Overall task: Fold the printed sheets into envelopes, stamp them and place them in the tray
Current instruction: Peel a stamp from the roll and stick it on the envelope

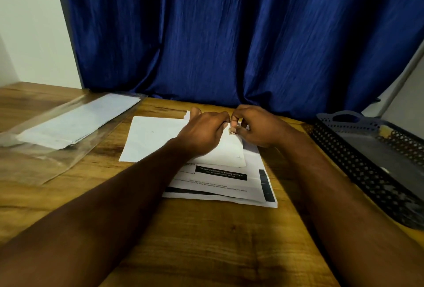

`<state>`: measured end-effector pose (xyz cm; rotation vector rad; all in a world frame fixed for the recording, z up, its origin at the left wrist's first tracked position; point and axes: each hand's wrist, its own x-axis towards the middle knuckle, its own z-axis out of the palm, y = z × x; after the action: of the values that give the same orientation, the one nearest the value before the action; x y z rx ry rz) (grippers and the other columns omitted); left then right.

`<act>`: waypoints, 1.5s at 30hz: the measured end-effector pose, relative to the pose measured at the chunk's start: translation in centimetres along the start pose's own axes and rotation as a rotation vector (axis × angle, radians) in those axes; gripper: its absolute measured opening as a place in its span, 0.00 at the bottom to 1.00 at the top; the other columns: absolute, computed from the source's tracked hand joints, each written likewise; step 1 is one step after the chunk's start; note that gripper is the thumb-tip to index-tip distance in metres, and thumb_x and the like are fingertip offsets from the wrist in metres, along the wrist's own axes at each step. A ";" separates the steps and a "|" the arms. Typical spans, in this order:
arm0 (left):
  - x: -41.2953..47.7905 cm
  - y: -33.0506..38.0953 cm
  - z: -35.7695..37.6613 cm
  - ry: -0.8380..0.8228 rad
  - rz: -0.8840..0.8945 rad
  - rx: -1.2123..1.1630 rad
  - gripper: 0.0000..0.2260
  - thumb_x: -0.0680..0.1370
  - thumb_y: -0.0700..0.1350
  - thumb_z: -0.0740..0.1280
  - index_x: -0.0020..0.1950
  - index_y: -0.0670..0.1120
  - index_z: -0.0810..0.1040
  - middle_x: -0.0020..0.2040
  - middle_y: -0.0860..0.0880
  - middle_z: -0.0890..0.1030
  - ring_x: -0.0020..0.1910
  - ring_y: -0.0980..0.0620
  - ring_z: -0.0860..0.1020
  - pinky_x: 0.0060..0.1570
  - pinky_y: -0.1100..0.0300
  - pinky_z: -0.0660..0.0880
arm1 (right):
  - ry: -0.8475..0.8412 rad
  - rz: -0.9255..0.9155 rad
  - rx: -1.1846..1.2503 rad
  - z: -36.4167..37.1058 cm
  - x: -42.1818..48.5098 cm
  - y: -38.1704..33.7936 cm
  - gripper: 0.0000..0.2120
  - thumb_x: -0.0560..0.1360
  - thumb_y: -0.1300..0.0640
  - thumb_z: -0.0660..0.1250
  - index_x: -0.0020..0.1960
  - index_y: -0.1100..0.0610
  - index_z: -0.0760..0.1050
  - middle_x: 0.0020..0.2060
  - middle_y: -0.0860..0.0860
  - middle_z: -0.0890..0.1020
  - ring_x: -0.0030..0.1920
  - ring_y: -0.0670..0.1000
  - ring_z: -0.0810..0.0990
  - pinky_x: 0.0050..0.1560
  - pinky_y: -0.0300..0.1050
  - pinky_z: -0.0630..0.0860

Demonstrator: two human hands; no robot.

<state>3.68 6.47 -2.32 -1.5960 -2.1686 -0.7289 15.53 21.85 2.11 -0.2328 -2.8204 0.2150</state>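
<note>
A white envelope [153, 138] lies flat at the table's middle, on top of a stack of printed sheets [220, 185]. My left hand [204, 130] rests on the envelope's right part, fingers curled, touching my right hand. My right hand [257, 126] pinches a small brownish stamp [231, 131] between thumb and fingertips just above the envelope's upper right area. Whether the left fingers also hold the stamp is hidden. A dark perforated tray [358, 165] stands at the right, with nothing visible inside.
A clear plastic sleeve with white envelopes [75, 121] lies at the back left of the wooden table [206, 240]. A blue curtain [229, 34] hangs right behind the table's far edge.
</note>
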 end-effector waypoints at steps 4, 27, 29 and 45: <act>0.0 -0.1 0.1 0.020 0.008 -0.018 0.07 0.87 0.45 0.56 0.52 0.55 0.68 0.44 0.55 0.74 0.43 0.52 0.69 0.57 0.47 0.62 | 0.012 0.008 -0.008 0.1 0.0 -0.1 0.05 0.79 0.57 0.73 0.50 0.47 0.80 0.51 0.44 0.79 0.49 0.47 0.79 0.52 0.55 0.82; -0.1 -0.5 0.5 0.142 0.051 -0.030 0.12 0.80 0.57 0.66 0.58 0.51 0.77 0.54 0.53 0.84 0.51 0.50 0.78 0.55 0.49 0.63 | 0.154 0.022 0.350 -0.2 -1.0 0.1 0.20 0.71 0.63 0.81 0.58 0.54 0.77 0.46 0.51 0.83 0.44 0.55 0.84 0.48 0.52 0.84; 0.0 -0.5 0.4 0.154 0.047 -0.032 0.12 0.80 0.57 0.67 0.57 0.51 0.77 0.52 0.53 0.84 0.49 0.50 0.78 0.54 0.50 0.62 | 0.191 0.097 0.395 -0.1 -1.0 0.0 0.21 0.71 0.60 0.82 0.59 0.53 0.77 0.49 0.52 0.82 0.44 0.54 0.83 0.48 0.48 0.84; -0.1 -0.8 0.3 0.143 -0.017 -0.120 0.11 0.78 0.59 0.69 0.54 0.53 0.77 0.48 0.55 0.82 0.48 0.50 0.76 0.55 0.48 0.64 | 0.057 0.415 0.910 0.9 -1.1 0.6 0.15 0.77 0.55 0.78 0.49 0.69 0.83 0.34 0.56 0.82 0.32 0.46 0.79 0.33 0.36 0.77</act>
<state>2.99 6.34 -2.78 -1.5337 -2.0730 -0.9646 16.32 22.13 0.87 -0.5727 -2.2856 1.4756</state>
